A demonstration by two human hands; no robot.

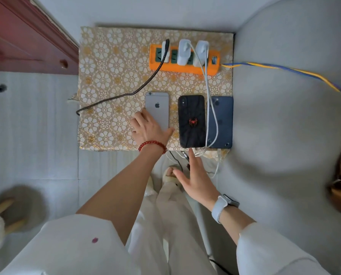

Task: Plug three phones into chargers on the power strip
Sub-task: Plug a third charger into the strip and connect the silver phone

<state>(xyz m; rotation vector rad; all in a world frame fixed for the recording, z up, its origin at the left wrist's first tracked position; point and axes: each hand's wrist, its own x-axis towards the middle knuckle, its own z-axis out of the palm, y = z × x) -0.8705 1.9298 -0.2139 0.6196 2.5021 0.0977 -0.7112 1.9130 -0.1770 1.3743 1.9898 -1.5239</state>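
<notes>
In front of the orange power strip [183, 61], 3 phones lie face down in a row: the grey phone [157, 110], the black spider phone [192, 121], the dark blue phone [221, 122]. The left hand [149, 129] lies flat, fingers spread, on the grey phone's near corner; the right hand [195, 180] hovers nearer than the spider phone, fingers spread, holding nothing

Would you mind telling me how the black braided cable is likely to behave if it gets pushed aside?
The black braided cable looks floppy: it curves loosely across the patterned cloth. Its far end probably stays anchored at the orange power strip.
</notes>
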